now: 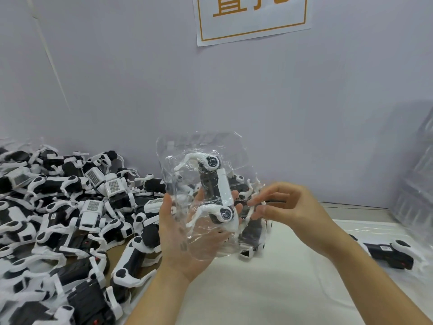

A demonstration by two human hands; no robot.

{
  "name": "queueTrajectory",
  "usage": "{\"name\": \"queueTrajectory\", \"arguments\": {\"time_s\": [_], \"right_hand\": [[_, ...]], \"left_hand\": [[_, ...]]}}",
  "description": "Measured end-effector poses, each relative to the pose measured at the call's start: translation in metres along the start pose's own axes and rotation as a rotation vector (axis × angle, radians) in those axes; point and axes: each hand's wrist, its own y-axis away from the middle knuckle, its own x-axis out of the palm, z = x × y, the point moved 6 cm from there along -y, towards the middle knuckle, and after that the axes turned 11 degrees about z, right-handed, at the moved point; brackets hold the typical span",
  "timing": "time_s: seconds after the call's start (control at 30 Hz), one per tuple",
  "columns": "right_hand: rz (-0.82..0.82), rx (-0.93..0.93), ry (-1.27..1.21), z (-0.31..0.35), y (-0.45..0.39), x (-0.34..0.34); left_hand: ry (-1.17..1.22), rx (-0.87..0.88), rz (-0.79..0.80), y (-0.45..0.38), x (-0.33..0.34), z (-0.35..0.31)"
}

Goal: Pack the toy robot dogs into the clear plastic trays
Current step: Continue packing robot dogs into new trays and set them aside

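A clear plastic tray (187,146) stands upright in the air at the middle of the view, with a black-and-white toy robot dog (220,186) seated in it. My left hand (180,235) cups the tray from below and behind, thumb along its left edge. My right hand (288,207) is at the tray's right edge, its fingertips pinching a thin white leg of the dog. A big heap of loose toy robot dogs (70,207) covers the table on the left.
Another dog (389,252) lies in a tray at the right on the white tabletop (269,289). A stack of clear trays (417,179) leans against the wall at the far right. A paper sign (250,17) hangs on the grey wall.
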Motion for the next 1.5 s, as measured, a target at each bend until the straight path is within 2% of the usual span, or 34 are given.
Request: {"name": "queueTrajectory", "arguments": {"time_s": [0.13,0.27,0.47,0.63,0.73,0.83,0.93,1.03,1.13,1.33,1.5], "right_hand": [[0.046,0.006,-0.049,-0.005,0.0,-0.001],[0.048,0.039,-0.055,-0.006,0.0,0.0],[-0.197,0.16,0.206,-0.012,-0.002,-0.003],[-0.253,0.143,0.254,-0.009,-0.004,-0.001],[-0.341,0.098,0.071,-0.002,-0.003,-0.008],[-0.462,0.06,-0.104,0.007,0.001,-0.023],[-0.558,0.036,-0.108,0.016,0.011,-0.042],[-0.533,-0.003,0.146,0.031,0.015,-0.049],[-0.391,-0.034,0.483,0.045,0.01,-0.034],[-0.191,0.17,1.125,0.032,-0.003,0.002],[-0.183,0.23,1.273,0.019,-0.004,0.008]], "left_hand": [[-0.011,-0.036,0.035,-0.001,0.005,0.001],[-0.079,0.032,-0.055,0.001,0.002,-0.005],[-0.342,0.216,-0.293,-0.005,0.011,-0.015],[-0.914,0.4,-0.367,-0.009,0.039,-0.03],[-1.212,0.46,-0.445,-0.005,0.045,-0.032],[-1.647,0.444,-0.558,-0.003,0.049,-0.033],[-1.999,0.374,-0.582,-0.005,0.051,-0.03],[-2.275,0.315,-0.544,-0.007,0.055,-0.023],[-2.413,0.244,-0.487,-0.011,0.06,-0.015],[-2.372,0.236,-0.29,-0.015,0.069,-0.003],[-2.414,0.16,-0.259,-0.016,0.065,0.003]]}}
